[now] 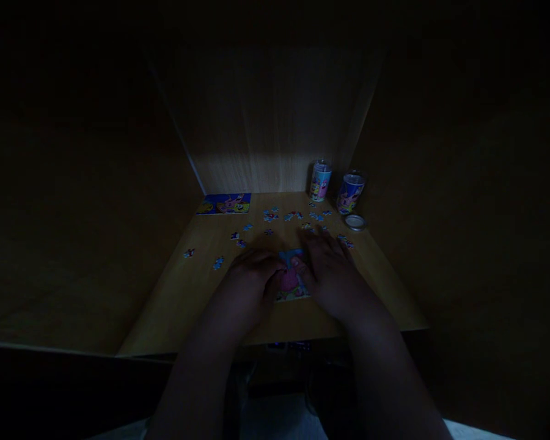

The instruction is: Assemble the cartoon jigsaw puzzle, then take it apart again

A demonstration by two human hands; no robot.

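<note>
A partly joined jigsaw puzzle (pixel 289 281) with a pink figure on a blue and green ground lies flat near the front of the wooden table. At its left edge, my left hand (pixel 255 272) has its fingers curled in, thumb and forefinger close together against the puzzle; whatever is between them is hidden. My right hand (pixel 326 269) lies over the right side, fingers stretched out and the thumb resting on the pink part. Loose puzzle pieces (pixel 270 216) are scattered beyond both hands. Closest to my left hand is a blue piece (pixel 218 263).
A finished-looking picture panel (pixel 224 204) lies at the back left. Two printed cans, one light blue (pixel 319 183) and one dark blue (pixel 349 194), stand at the back right. A round metal lid (pixel 355 222) lies before them. Wooden walls enclose the table; light is very dim.
</note>
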